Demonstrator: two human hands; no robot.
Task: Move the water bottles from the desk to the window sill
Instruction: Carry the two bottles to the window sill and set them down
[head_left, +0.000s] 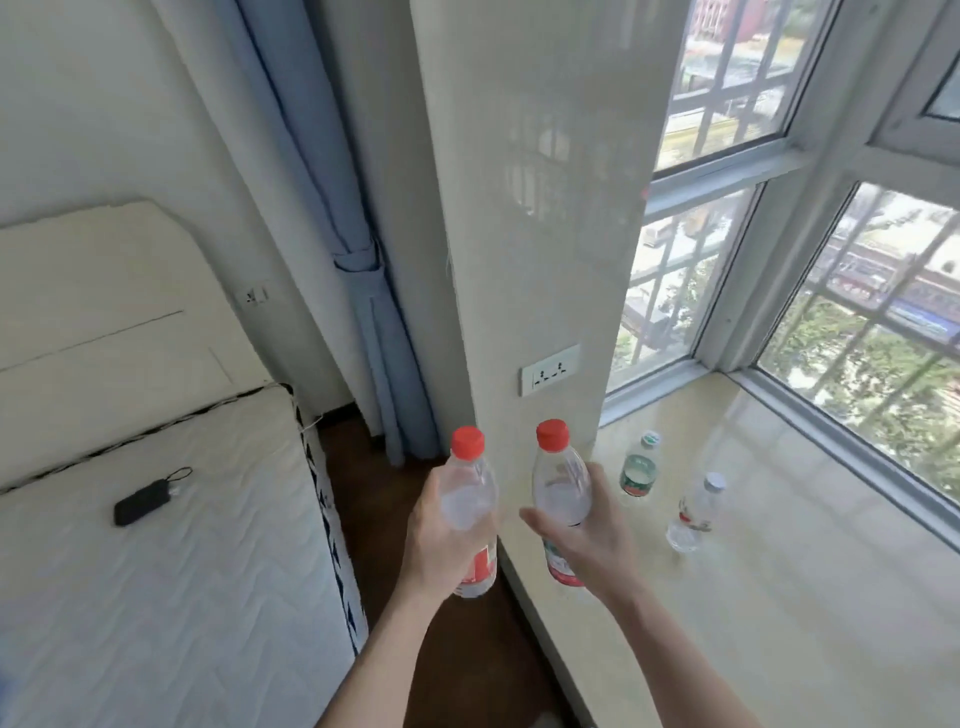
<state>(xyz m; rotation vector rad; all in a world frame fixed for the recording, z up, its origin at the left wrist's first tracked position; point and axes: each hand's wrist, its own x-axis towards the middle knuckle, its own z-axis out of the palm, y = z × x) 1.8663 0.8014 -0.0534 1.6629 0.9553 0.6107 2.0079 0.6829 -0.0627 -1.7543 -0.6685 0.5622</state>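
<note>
My left hand (441, 545) grips a clear red-capped water bottle (470, 483) upright, above the floor gap beside the sill's near edge. My right hand (584, 530) grips a second red-capped bottle (561, 478) upright, over the left end of the beige window sill (779, 571). Two more bottles stand on the sill: a green-labelled bottle (640, 467) with a white cap near the wall, and a clear bottle (693, 512) with a pale cap and red label to its right. The desk is out of view.
A wall pillar with a socket plate (549, 370) rises left of the sill. Barred windows (857, 338) border the sill at the back and right. A bed with a white mattress (156, 571) carries a black device (143, 503). A blue curtain (358, 260) hangs behind.
</note>
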